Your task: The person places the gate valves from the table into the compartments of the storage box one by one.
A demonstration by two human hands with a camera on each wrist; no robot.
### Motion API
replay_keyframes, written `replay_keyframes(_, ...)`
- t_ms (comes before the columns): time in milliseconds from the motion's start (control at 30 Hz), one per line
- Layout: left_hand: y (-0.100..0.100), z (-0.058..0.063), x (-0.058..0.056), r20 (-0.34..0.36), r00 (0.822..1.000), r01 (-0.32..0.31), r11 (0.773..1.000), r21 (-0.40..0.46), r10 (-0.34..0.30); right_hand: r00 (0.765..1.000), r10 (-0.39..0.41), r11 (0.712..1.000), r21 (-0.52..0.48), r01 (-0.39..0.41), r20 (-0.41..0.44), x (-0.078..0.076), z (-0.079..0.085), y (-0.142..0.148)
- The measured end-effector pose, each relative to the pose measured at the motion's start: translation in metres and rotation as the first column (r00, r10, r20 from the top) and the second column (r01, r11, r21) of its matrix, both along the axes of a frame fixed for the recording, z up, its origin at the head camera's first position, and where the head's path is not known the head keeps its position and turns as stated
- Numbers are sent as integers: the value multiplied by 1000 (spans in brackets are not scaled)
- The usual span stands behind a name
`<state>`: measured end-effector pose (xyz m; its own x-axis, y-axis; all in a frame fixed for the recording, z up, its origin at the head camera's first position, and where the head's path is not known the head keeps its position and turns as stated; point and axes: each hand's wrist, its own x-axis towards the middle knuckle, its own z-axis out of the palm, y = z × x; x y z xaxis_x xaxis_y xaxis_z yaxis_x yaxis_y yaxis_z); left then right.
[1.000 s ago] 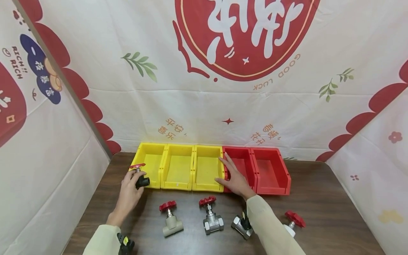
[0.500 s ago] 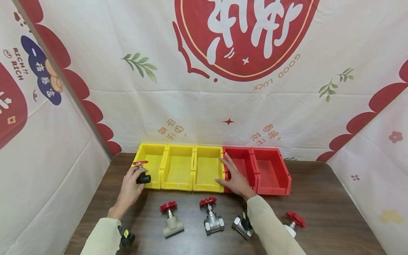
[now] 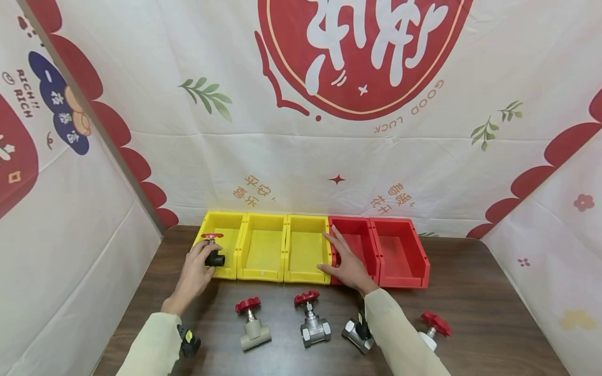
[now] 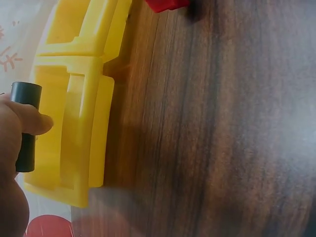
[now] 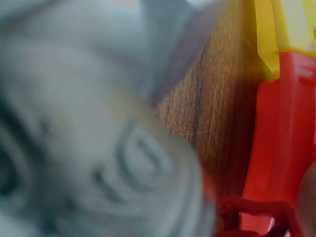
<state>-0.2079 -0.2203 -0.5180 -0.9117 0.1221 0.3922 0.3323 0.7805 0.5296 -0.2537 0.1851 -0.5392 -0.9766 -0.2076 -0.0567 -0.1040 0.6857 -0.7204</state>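
My left hand (image 3: 193,270) grips a black valve (image 3: 215,259) with a red handwheel on top, over the front of the leftmost yellow bin (image 3: 230,224). In the left wrist view, the thumb lies across the valve's black pipe body (image 4: 26,153), beside the bin's front wall (image 4: 95,138). My right hand (image 3: 349,267) has its fingers spread, reaching over where the third yellow bin (image 3: 308,274) meets the first red bin (image 3: 356,230). It holds nothing. A blurred metal valve (image 5: 133,163) fills much of the right wrist view.
On the dark wooden table (image 3: 282,360) lie a beige valve (image 3: 254,333), a steel valve (image 3: 315,330), another metal valve (image 3: 356,335) by the right sleeve, and a white valve (image 3: 429,338) with a red handwheel (image 3: 436,324). A second red bin (image 3: 400,256) ends the row.
My left hand has moved slightly up and to the right with the black valve, farther over the leftmost yellow bin. The right hand has stayed in place.
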Motion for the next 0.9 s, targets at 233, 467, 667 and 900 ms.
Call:
replay_keyframes(233, 3, -1, -7, -1, 1000, 9, 1000, 4, -9, 1000, 10, 1000, -10, -11, -5, 1, 2, 1)
replay_keyframes(467, 5, -6, -11, 67, 998, -23, 999, 42, 20, 999, 31, 999, -8, -31, -8, 0, 1, 1)
replay_keyframes(667, 5, -13, -18, 18, 1000, -9, 999, 49, 8, 1000, 29, 1000, -9, -29, -12, -1, 0, 1)
replay_keyframes(900, 5, -12, -22, 61, 998, -2, 999, 39, -1, 999, 35, 999, 6, -35, -11, -2, 2, 1)
